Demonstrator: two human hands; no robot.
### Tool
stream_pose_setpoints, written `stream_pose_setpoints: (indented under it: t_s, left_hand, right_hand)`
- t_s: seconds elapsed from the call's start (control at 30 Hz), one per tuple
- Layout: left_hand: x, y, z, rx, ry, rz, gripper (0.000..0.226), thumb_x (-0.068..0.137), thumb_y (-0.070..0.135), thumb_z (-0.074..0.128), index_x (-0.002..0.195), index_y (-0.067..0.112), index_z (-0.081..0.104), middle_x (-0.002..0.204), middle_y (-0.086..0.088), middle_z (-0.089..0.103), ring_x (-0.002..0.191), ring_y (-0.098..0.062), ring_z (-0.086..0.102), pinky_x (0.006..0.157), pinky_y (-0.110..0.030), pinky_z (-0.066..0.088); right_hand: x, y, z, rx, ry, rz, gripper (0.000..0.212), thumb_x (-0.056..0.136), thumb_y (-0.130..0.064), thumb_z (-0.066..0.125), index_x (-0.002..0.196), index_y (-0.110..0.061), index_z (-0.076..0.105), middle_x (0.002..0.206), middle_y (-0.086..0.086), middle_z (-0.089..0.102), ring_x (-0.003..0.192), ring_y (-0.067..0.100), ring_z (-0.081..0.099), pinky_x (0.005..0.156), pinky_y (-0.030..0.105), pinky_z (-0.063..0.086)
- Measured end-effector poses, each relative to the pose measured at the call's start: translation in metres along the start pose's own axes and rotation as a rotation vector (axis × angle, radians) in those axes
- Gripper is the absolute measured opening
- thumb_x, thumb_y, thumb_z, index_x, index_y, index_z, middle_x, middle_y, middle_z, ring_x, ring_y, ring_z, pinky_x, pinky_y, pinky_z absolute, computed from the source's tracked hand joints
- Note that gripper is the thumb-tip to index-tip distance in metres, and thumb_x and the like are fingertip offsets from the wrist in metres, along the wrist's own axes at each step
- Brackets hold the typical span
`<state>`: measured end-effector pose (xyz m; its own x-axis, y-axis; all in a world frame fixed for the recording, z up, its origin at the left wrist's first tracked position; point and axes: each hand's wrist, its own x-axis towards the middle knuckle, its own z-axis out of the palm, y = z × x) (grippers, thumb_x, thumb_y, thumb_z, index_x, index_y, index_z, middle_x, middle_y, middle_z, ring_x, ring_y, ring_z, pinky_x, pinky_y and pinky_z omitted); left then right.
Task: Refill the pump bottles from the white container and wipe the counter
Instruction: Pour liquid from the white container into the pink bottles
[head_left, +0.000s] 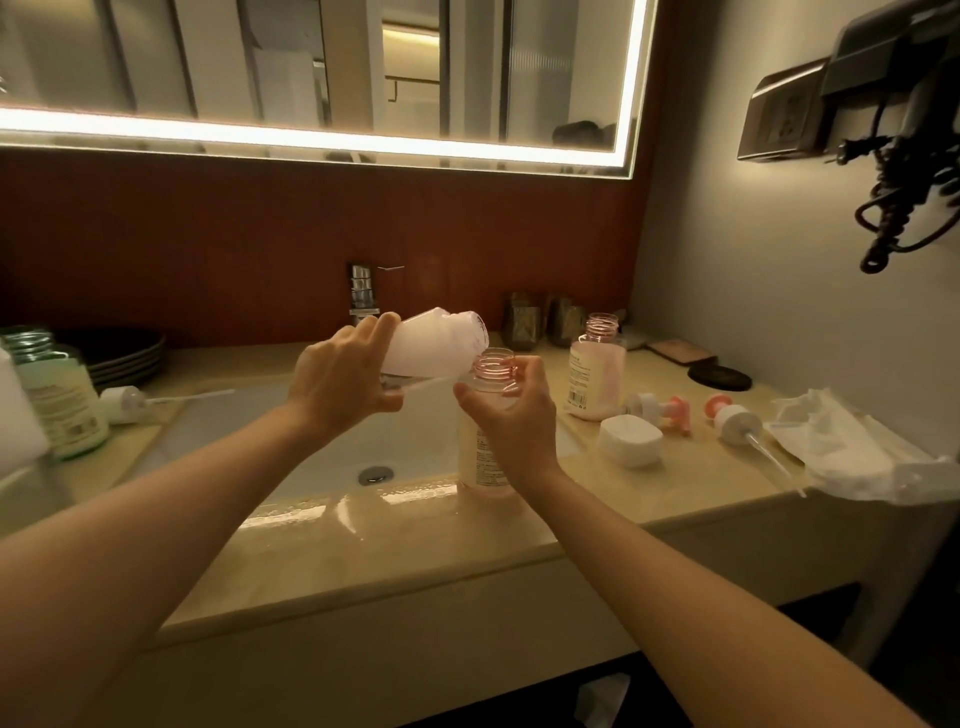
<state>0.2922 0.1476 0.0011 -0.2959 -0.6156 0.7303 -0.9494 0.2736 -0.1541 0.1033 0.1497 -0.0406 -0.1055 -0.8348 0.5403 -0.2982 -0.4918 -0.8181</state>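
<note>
My left hand (340, 376) grips the white container (434, 345), tilted with its mouth over the pink threaded neck of an uncapped pump bottle (485, 457). My right hand (511, 415) holds that bottle upright on the counter's front rim (415, 525). A second uncapped pink bottle (597, 374) stands further right. Two pump heads with pink collars (662, 410) (735, 421) and a white lid (631, 439) lie on the counter. A green bottle (57, 392) stands at the far left beside a white pump head (124, 402).
The sink basin (374, 452) with its drain and faucet (362, 296) lies below my hands. A crumpled white cloth (857, 452) hangs over the right counter edge. Dark plates (124, 353) are stacked at back left. A hair dryer (904, 130) hangs on the right wall.
</note>
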Motion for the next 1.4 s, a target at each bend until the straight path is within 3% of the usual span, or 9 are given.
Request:
stream_pose_setpoints:
  t_s: [0.23,0.5,0.7,1.0,1.4]
  left_hand:
    - [0.010,-0.003,-0.006,0.120,0.021,0.089,0.079,0.050,0.034,0.088,0.109,0.010,0.040,0.083,-0.012,0.063,0.061,-0.027,0.062,0.041,-0.031,0.051]
    - [0.014,-0.005,-0.010,0.178,-0.025,0.079,0.084,0.051,0.034,0.088,0.113,0.012,0.036,0.091,-0.013,0.062,0.070,-0.031,0.063,0.049,-0.040,0.055]
    - [0.018,-0.001,-0.022,0.251,0.030,0.136,0.088,0.037,0.031,0.093,0.107,0.009,0.045,0.083,-0.011,0.064,0.062,-0.027,0.064,0.045,-0.029,0.050]
    - [0.021,0.000,-0.028,0.307,0.038,0.143,0.090,0.035,0.031,0.094,0.108,0.009,0.047,0.084,-0.011,0.065,0.065,-0.028,0.066,0.046,-0.031,0.051]
    - [0.022,0.001,-0.031,0.320,0.030,0.154,0.091,0.033,0.031,0.094,0.108,0.009,0.048,0.085,-0.012,0.066,0.067,-0.029,0.066,0.048,-0.034,0.053]
  right_hand:
    - [-0.004,0.001,0.000,0.005,0.020,-0.011,0.058,0.071,-0.039,0.075,0.114,-0.018,0.042,0.112,0.004,0.059,0.096,0.019,0.059,0.072,0.018,0.044]
    - [-0.009,-0.003,-0.002,0.045,0.026,-0.008,0.050,0.074,-0.036,0.073,0.106,-0.025,0.037,0.105,-0.004,0.055,0.092,0.014,0.057,0.072,0.018,0.042]
    - [-0.010,-0.004,-0.002,0.032,0.027,0.001,0.051,0.074,-0.038,0.072,0.106,-0.026,0.035,0.104,-0.007,0.053,0.090,0.011,0.055,0.065,0.010,0.038]
    - [-0.011,-0.003,-0.003,0.016,0.023,0.007,0.054,0.075,-0.040,0.072,0.113,-0.019,0.038,0.115,0.004,0.059,0.092,0.014,0.056,0.076,0.024,0.043]
    - [-0.012,-0.002,-0.001,0.014,0.020,0.008,0.059,0.068,-0.052,0.068,0.110,-0.025,0.036,0.114,0.003,0.060,0.092,0.015,0.058,0.075,0.024,0.044]
